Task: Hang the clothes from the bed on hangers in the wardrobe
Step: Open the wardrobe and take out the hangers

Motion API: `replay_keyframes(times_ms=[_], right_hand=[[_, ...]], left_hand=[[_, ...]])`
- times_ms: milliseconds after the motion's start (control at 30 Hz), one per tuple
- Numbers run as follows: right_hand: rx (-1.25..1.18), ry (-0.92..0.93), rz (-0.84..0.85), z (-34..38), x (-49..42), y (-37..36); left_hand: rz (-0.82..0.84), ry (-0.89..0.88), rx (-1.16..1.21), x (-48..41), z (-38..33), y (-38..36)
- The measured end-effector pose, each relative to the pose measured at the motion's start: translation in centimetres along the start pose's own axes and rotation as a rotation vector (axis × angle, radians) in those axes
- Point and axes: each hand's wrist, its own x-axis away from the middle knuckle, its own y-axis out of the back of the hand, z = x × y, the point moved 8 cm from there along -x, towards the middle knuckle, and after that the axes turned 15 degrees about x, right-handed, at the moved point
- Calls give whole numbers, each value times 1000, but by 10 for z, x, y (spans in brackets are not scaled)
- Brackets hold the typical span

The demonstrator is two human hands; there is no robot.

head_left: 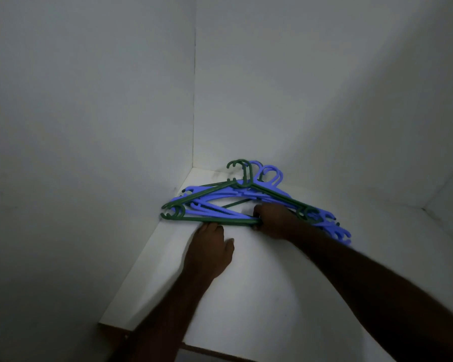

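Head view: on dim white shelf [249, 299], right hand [275, 221] grips green hanger [215, 220], left hand [209, 254] rests flat

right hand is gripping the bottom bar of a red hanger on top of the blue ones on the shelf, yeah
Not quite: the right hand grips the bottom bar of a green hanger, not a red one. The head view shows it on top of the blue hangers on the shelf.

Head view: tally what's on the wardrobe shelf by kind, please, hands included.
Hands: 2; left hand open on the shelf, right hand gripping the green hanger.
Hanger pile: 1, green and blue, too tangled to count singly.
Total: 3.
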Motion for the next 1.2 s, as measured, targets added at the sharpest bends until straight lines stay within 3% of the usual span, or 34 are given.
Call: replay_keyframes(times_ms=[267,367,600,800,900,1033,1200], right_hand=[[90,-45,-39,13,31,10],[121,-43,-53,20,54,9],[71,10,11,34,131,7],[64,6,21,36,204,3],[69,-10,10,37,244,5],[48,-53,21,43,301,9],[-139,-127,106,59,373,8]], left_hand=[[58,60,92,8,-3,6],[34,169,250,23,-6,14],[-170,444,542,90,-38,35],[-65,500,742,160,-103,31],[-50,673,1121,198,-126,25],[201,986,1603,241,-153,-4],[356,837,2134,254,-181,4]])
